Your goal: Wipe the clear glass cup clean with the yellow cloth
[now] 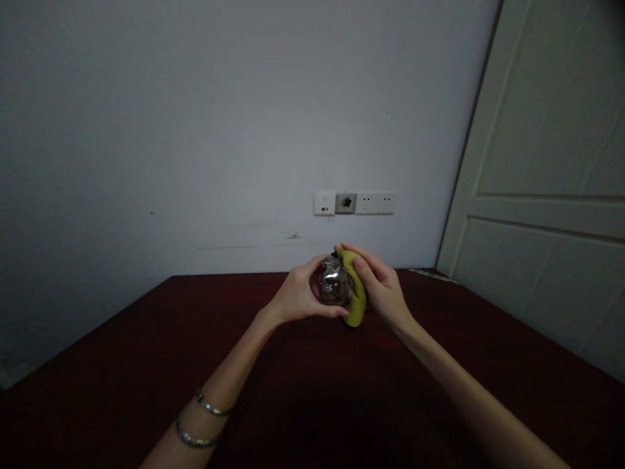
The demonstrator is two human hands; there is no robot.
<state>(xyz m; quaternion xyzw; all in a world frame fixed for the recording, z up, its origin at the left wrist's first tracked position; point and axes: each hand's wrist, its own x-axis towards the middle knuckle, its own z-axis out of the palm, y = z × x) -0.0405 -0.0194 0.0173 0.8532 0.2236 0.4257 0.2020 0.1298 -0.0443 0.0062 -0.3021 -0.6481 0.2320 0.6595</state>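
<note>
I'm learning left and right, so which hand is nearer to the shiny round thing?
Left. The left hand is wrapped around the shiny round thing. The right hand is on its other side, holding a yellow-green cloth that lies mostly between them.

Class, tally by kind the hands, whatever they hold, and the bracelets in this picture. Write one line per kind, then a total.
Hands: 2 (left hand, right hand)
Shiny see-through object, exact type unclear: 1
Yellow-green cloth: 1
Bracelets on the left forearm: 2
Total: 6
</note>
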